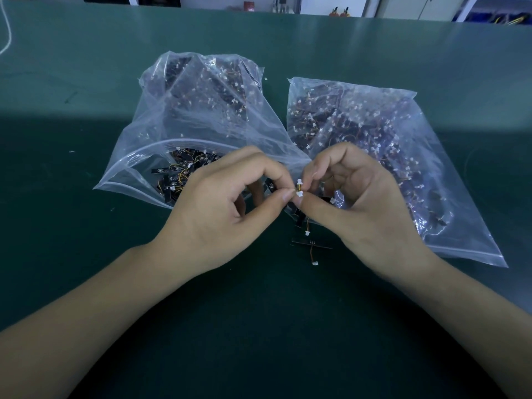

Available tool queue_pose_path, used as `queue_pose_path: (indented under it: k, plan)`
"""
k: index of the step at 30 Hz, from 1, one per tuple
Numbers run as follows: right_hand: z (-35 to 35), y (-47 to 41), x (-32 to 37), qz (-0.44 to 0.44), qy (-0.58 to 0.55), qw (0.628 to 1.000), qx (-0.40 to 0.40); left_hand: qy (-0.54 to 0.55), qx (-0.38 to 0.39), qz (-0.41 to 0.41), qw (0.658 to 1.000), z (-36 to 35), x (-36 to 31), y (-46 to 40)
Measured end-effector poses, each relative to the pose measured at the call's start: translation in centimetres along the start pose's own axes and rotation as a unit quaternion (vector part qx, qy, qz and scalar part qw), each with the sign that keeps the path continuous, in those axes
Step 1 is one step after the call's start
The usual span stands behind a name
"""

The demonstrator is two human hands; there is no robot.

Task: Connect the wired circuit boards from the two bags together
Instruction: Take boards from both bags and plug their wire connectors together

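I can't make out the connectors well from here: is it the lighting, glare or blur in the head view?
Head view: the near table lies in shadow, its far half lit; the bags glare and haze their contents; the white connectors pinched between the left hand and right hand are tiny and soft; wide-angle bending at the edges.

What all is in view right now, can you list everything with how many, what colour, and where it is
bags: two, clear plastic, side by side on the table, both full of small boards; the left one gapes open.
loose board: at least one, black with orange wire and white plug, on the table below the right hand.
plugs: two, white, pinched between both hands.
table: one, dark green.
cord: one, white, far left edge.
hands: two, left and right, fingertips meeting at the plugs.
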State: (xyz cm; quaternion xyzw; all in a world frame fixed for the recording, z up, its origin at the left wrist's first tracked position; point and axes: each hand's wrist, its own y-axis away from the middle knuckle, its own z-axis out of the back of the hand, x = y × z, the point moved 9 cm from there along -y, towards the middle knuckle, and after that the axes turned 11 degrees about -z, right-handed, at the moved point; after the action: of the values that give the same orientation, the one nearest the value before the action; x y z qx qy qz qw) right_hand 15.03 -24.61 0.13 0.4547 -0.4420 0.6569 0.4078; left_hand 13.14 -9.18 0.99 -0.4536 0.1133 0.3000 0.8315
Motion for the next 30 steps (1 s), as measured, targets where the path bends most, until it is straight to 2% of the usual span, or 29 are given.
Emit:
queue_pose_path:
  k: [3,9,16,21,23,26,30]
  plan:
    - [-0.1,0.0,-0.1,0.001,0.001,1.000,0.007,-0.032,0.022,-0.013,0.999,-0.1,-0.2,-0.1]
    - [-0.3,-0.2,-0.3,-0.007,-0.030,0.999,0.040,-0.027,0.055,0.001,0.998,-0.7,-0.2,0.1]
    - [-0.7,-0.3,-0.7,-0.051,-0.102,0.991,0.063,0.035,0.050,0.022,0.998,-0.8,0.1,0.1]
    - [-0.6,-0.3,-0.8,-0.058,-0.123,0.988,0.068,0.094,0.056,0.068,0.992,-1.2,0.9,0.4]
    - [-0.4,-0.3,-0.5,-0.039,-0.103,0.993,0.051,0.110,0.054,0.080,0.989,-1.3,1.0,0.4]
    - [0.3,0.1,0.5,0.032,-0.012,0.999,-0.003,0.114,0.043,0.084,0.989,-1.1,1.0,0.3]
    - [0.7,0.3,0.8,0.067,0.027,0.997,-0.034,0.070,0.009,0.070,0.995,-0.4,0.8,0.0]
